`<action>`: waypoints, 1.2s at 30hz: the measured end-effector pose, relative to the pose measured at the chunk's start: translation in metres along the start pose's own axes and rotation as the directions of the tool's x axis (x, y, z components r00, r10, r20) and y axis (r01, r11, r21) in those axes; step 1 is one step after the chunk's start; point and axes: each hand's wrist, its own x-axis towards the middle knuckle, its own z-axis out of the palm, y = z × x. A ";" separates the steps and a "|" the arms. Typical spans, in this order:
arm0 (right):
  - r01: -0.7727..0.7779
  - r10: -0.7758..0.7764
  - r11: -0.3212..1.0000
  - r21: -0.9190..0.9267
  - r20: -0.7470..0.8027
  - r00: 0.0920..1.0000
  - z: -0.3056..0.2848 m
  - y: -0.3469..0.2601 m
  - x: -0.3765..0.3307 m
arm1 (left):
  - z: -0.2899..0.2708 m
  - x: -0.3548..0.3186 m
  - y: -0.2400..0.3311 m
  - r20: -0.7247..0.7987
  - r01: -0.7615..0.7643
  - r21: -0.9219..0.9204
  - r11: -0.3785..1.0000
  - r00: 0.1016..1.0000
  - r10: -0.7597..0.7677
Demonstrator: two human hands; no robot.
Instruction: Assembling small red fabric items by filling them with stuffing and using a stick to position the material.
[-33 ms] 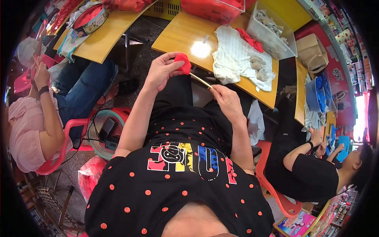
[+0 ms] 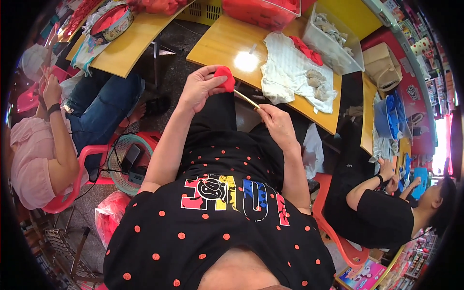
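Observation:
Between the fingers and thumb of my left hand is a small piece of red cloth, bunched into a rounded shape. My right hand pinches a thin, light-coloured stick. The stick's far end meets the lower edge of the red cloth; whether it goes inside is hidden. Both hands are above my lap, in front of the near edge of a wooden table. On that table lies a white garment with small greyish-beige cloth pieces and a red cloth on it.
Behind stand a clear bin of red pieces and a clear bin of greyish pieces. One person sits at left, another at right by a tub of blue pieces. A green basket with cables rests on a red stool.

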 end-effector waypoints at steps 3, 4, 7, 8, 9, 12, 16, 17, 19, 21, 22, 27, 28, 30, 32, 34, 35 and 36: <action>-0.058 0.057 0.987 0.153 0.008 0.998 0.008 0.002 0.004 | -0.004 0.002 -0.002 -0.053 0.035 0.061 0.997 0.998 -0.032; -0.053 0.051 0.987 0.151 0.014 0.999 0.010 0.003 0.004 | -0.006 0.002 -0.002 -0.068 0.062 0.117 0.991 0.996 -0.054; -0.057 0.059 0.973 0.225 -0.003 0.998 0.016 0.005 0.005 | -0.006 0.003 -0.001 -0.086 0.083 0.097 0.992 0.993 -0.075; -0.116 0.109 0.946 0.304 0.041 0.993 0.017 0.003 0.005 | -0.007 0.002 0.000 -0.090 0.080 0.091 0.993 0.993 -0.072; -0.176 0.154 0.909 0.376 0.089 0.984 0.018 0.002 0.006 | -0.006 0.001 0.001 -0.081 0.095 0.097 0.991 0.993 -0.087; -0.205 0.197 0.849 0.487 0.068 0.978 0.022 0.004 0.009 | -0.001 0.000 0.000 -0.082 0.101 0.103 0.990 0.992 -0.092; -0.204 0.180 0.878 0.433 0.095 0.979 0.014 -0.002 0.007 | -0.002 0.000 0.006 -0.120 0.088 0.161 0.983 0.990 -0.069; -0.194 0.160 0.911 0.364 0.123 0.980 0.009 -0.002 0.006 | -0.004 0.000 0.007 -0.121 0.086 0.158 0.984 0.990 -0.067; -0.181 0.141 0.937 0.297 0.150 0.979 0.005 -0.001 0.006 | -0.005 0.000 0.008 -0.122 0.080 0.217 0.973 0.991 -0.054; -0.123 0.093 0.951 0.283 0.116 0.989 0.007 0.005 0.007 | -0.003 -0.002 0.006 -0.109 0.084 0.258 0.963 0.992 -0.057; -0.124 0.095 0.951 0.285 0.113 0.989 0.010 0.008 0.007 | -0.003 -0.002 0.004 -0.095 0.086 0.297 0.951 0.994 -0.060; -0.110 0.085 0.950 0.293 0.099 0.991 0.027 0.017 0.008 | -0.008 0.002 -0.007 -0.106 0.130 0.337 0.932 0.989 -0.100; -0.110 0.083 0.949 0.294 0.101 0.991 0.028 0.018 0.008 | -0.009 0.003 -0.007 -0.113 0.150 0.323 0.935 0.986 -0.119; -0.170 0.133 0.930 0.325 0.133 0.982 0.027 0.018 0.010 | -0.007 0.003 -0.006 -0.085 0.124 0.175 0.977 0.990 -0.110; -0.169 0.134 0.926 0.337 0.123 0.983 0.025 0.016 0.012 | -0.009 0.003 -0.006 -0.058 0.099 0.021 0.995 0.994 -0.098; -0.168 0.137 0.923 0.348 0.111 0.984 0.024 0.016 0.012 | -0.012 0.004 -0.008 0.030 0.106 -0.090 0.990 0.994 -0.103; -0.176 0.146 0.918 0.355 0.109 0.983 0.026 0.018 0.011 | -0.012 0.004 -0.010 0.030 0.106 -0.091 0.990 0.994 -0.103; -0.184 0.156 0.914 0.362 0.104 0.982 0.027 0.019 0.011 | -0.010 0.005 -0.011 0.019 0.112 -0.058 0.992 0.994 -0.111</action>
